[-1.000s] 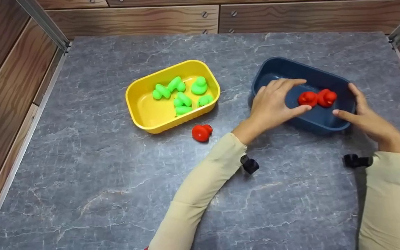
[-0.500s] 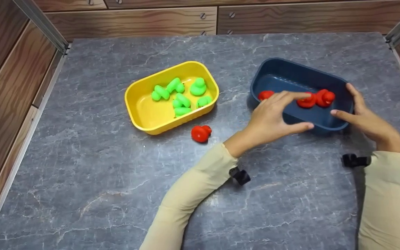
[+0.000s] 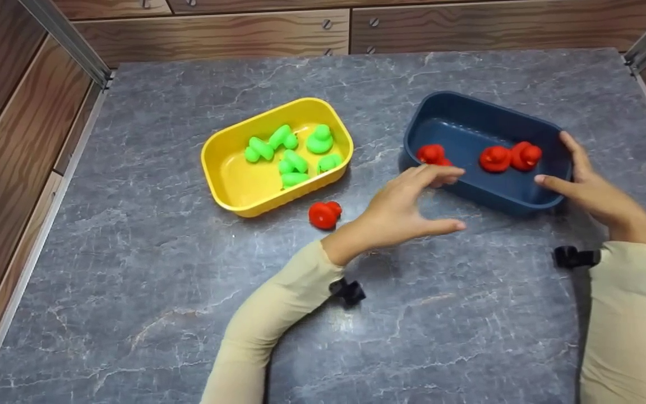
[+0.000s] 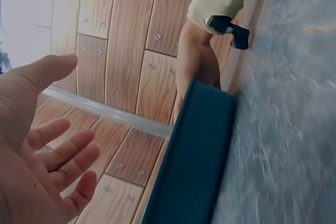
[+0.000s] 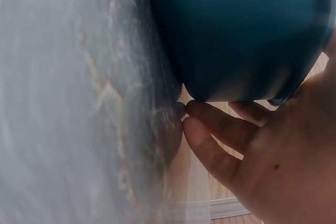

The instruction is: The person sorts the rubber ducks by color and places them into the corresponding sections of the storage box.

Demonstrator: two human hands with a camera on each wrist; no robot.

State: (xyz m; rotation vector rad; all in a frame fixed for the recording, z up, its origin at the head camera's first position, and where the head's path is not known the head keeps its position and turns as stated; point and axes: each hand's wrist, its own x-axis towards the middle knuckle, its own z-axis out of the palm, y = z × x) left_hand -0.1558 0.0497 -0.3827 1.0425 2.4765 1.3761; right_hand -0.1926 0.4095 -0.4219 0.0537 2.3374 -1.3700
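My left hand [image 3: 398,210] is above the table in front of the dark blue bin [image 3: 502,193], thumb and fingers spread and nothing between them. My right hand [image 3: 598,191] holds the bin's right end, with the thumb over the rim and the other fingers along the outer wall. Inside, a pair of red rubber ducks [image 3: 511,157] lies toward the right. More red shows at the left end, a duck [image 3: 430,152] partly covered by the near wall and my left fingers. Another red duck [image 3: 324,215] lies tipped over on the table, just beyond my left wrist.
A yellow bin [image 3: 227,168] stands to the left, with several green rubber ducks [image 3: 320,139] in it. Wood-patterned panels [image 3: 216,39] border the grey marbled table [image 3: 149,269] at the back and sides.
My left hand has drawn back from over the blue bin, toward the left and nearer to me. The red at the bin's left end has come into sight. My right hand keeps its hold.
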